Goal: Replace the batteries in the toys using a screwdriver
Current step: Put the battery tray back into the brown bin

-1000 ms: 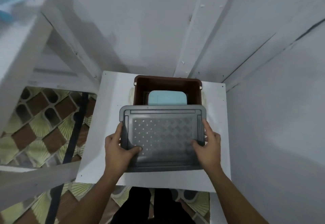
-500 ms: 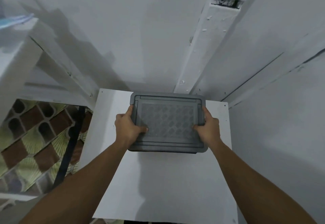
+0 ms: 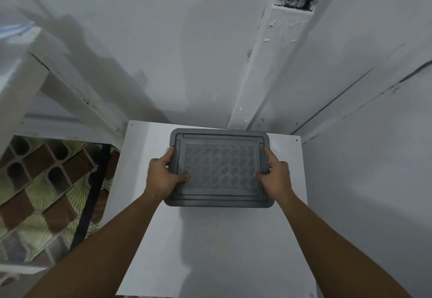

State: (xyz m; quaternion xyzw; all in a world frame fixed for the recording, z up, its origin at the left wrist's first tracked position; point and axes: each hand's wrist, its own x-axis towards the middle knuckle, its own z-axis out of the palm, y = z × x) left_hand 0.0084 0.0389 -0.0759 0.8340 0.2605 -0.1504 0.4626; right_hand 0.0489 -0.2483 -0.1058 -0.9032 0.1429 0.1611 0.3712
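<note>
A grey patterned lid (image 3: 219,166) covers the storage box at the far end of the white table (image 3: 210,251). The box itself and what it holds are hidden under the lid. My left hand (image 3: 162,177) grips the lid's left edge, thumb on top. My right hand (image 3: 275,176) grips the right edge the same way. No toy, battery or screwdriver is in view.
White walls close the table in at the back and right, with a white beam (image 3: 264,63) running up the corner. A white wooden frame (image 3: 58,92) stands at the left. Patterned floor tiles (image 3: 42,185) show beyond the table's left edge.
The lid moved from the near side of the open brown box onto it, hiding the box and the pale blue thing inside. Both hands stayed on the lid's sides.
</note>
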